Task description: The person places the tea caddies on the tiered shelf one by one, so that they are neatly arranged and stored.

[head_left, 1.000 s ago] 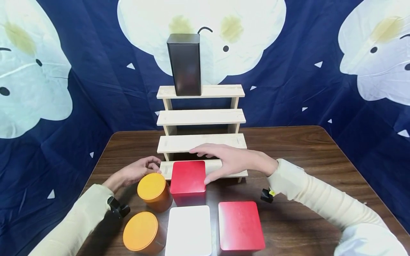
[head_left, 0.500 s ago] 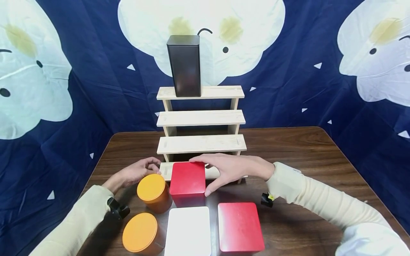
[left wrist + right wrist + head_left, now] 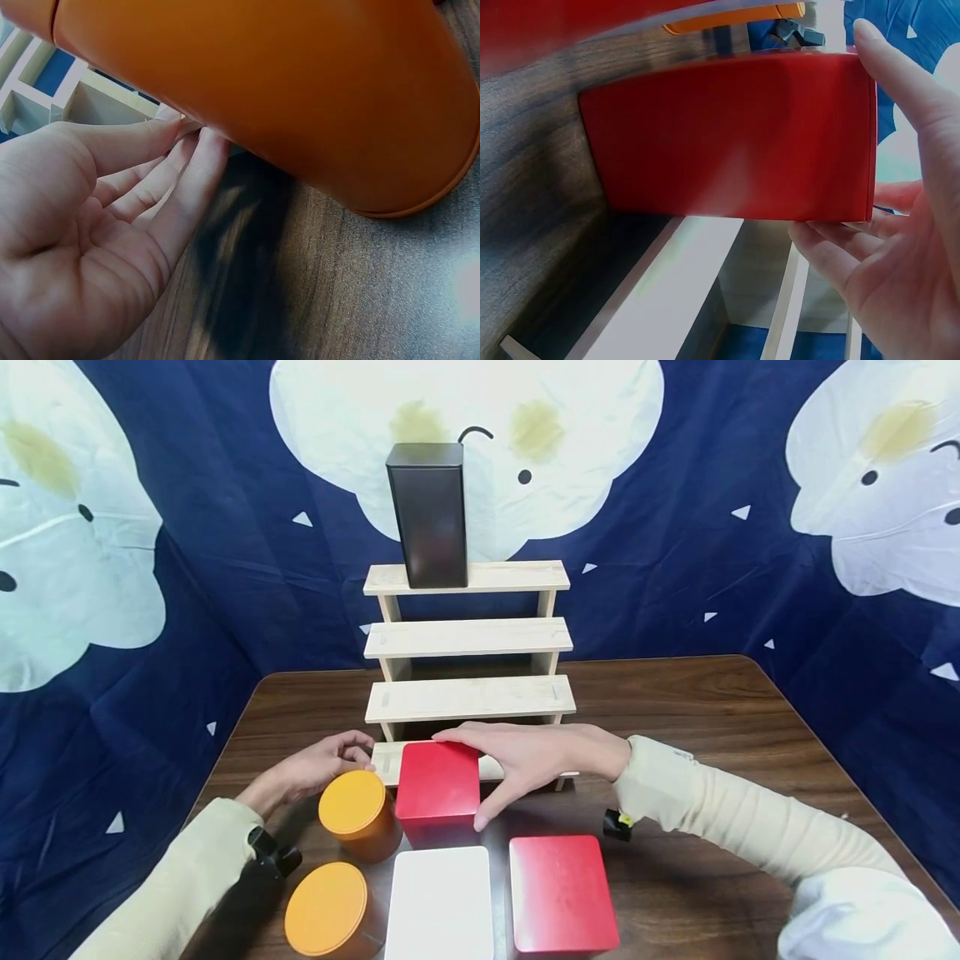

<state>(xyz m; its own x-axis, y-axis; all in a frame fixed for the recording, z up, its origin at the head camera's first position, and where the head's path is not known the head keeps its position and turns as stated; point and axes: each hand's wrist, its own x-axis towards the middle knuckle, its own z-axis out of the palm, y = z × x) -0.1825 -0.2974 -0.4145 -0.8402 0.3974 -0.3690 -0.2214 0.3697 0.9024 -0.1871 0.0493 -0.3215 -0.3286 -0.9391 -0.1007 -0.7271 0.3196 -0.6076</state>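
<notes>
A red box (image 3: 438,785) with a square lid stands upright on the table, in front of the lowest step of a pale wooden stepped shelf (image 3: 469,697). My right hand (image 3: 525,760) grips this box near its top, thumb on the near side and fingers at the far side; the right wrist view shows the hand (image 3: 915,247) around the lid end. My left hand (image 3: 318,766) pinches the left end of the lowest step, its fingertips partly hidden behind an orange round canister (image 3: 285,90) in the left wrist view.
A second orange canister (image 3: 327,908), a white box (image 3: 439,906) and another red box (image 3: 564,893) stand close together near me. A tall black box (image 3: 429,518) stands on the top step. Blue cloth (image 3: 247,527) with white clouds surrounds the brown table (image 3: 675,710).
My right hand has come down and slightly left, and its fingers have closed onto the red box. The left hand and the boxes have kept their places.
</notes>
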